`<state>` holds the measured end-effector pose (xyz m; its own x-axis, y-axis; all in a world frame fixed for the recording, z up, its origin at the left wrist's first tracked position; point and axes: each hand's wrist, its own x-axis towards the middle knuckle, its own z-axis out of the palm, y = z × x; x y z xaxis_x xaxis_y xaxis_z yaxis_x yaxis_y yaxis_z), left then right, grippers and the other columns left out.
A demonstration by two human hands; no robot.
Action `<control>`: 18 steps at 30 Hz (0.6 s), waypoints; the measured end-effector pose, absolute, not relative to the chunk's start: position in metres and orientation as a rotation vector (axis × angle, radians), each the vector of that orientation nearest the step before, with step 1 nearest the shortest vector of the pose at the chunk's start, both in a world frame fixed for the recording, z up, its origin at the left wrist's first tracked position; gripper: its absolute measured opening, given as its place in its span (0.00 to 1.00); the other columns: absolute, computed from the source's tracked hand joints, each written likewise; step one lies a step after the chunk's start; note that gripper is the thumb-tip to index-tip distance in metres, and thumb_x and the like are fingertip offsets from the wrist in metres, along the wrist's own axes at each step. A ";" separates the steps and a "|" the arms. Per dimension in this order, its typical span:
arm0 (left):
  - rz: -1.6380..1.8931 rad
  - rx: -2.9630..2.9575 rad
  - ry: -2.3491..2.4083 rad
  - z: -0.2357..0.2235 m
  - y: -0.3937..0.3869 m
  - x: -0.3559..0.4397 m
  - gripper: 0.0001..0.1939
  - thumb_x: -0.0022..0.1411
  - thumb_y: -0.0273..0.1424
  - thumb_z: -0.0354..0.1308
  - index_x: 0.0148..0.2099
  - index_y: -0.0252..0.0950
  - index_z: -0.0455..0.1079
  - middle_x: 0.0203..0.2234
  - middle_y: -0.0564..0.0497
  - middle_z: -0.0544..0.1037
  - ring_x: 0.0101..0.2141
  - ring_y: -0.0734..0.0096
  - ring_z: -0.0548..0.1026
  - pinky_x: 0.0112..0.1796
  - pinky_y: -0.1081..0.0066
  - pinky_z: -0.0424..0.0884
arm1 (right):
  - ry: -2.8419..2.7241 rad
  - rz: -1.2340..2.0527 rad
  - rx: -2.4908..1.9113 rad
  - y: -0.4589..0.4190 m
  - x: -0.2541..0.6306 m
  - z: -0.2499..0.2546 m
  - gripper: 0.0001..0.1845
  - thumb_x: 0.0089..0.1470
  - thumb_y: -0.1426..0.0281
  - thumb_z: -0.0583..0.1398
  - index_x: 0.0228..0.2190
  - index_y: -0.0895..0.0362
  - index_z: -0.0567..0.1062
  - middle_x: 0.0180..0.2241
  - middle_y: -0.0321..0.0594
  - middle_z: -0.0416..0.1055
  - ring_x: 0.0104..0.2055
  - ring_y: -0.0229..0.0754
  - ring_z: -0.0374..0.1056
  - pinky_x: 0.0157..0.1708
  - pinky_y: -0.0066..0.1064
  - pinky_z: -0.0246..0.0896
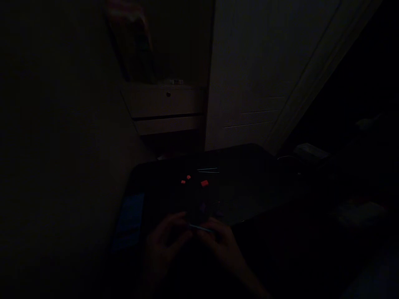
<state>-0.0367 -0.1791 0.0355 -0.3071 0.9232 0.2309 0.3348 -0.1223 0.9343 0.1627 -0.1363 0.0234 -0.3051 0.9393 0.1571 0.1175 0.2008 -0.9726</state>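
Note:
The picture is very dark. A thin, pale rod (pixel 200 228) spans the gap between my two hands, over the near edge of the black table. My right hand (pixel 220 238) pinches the rod near its right end with thumb and fingers. At the left end, the thumb and fingers of my left hand (pixel 168 236) close in a pinch; whatever is between them is too dark to name. Just beyond my hands lies a dim purple piece (pixel 202 207). Farther back are a red block (pixel 204 183), a small orange-red piece (pixel 188 177) and another small piece (pixel 183 182).
Two thin rods (pixel 208 170) lie toward the back of the table (pixel 243 166). A bluish flat rectangle (pixel 129 218) is at the left edge. Behind the table stand a drawer unit (pixel 162 104) and a pale panel (pixel 246 74). A whitish box (pixel 311 151) sits at right.

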 end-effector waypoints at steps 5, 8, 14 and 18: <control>1.446 1.600 1.588 0.029 -0.170 -0.038 0.06 0.59 0.32 0.74 0.40 0.45 0.86 0.34 0.52 0.88 0.37 0.61 0.86 0.43 0.64 0.82 | -1.604 1.105 -1.090 -0.130 0.170 0.021 0.22 0.69 0.53 0.62 0.32 0.52 0.87 0.34 0.41 0.84 0.39 0.49 0.79 0.43 0.36 0.72; 1.440 1.635 1.561 0.025 -0.166 -0.036 0.04 0.59 0.31 0.73 0.38 0.46 0.87 0.33 0.52 0.87 0.38 0.60 0.85 0.45 0.62 0.80 | -1.619 1.098 -1.109 -0.127 0.173 0.017 0.22 0.69 0.52 0.62 0.33 0.52 0.88 0.33 0.41 0.84 0.39 0.50 0.79 0.42 0.37 0.72; 1.433 1.597 1.518 0.028 -0.169 -0.035 0.04 0.60 0.31 0.72 0.38 0.45 0.87 0.33 0.53 0.87 0.36 0.64 0.85 0.41 0.68 0.81 | -1.630 1.088 -1.114 -0.132 0.176 0.014 0.20 0.66 0.50 0.65 0.37 0.52 0.89 0.40 0.45 0.88 0.46 0.55 0.82 0.55 0.46 0.72; 1.448 1.551 1.510 0.035 -0.173 -0.035 0.04 0.59 0.30 0.71 0.38 0.44 0.86 0.34 0.52 0.87 0.37 0.65 0.86 0.42 0.70 0.82 | -1.646 1.074 -1.055 -0.135 0.176 0.020 0.20 0.68 0.52 0.65 0.35 0.52 0.89 0.38 0.43 0.87 0.42 0.52 0.83 0.48 0.39 0.75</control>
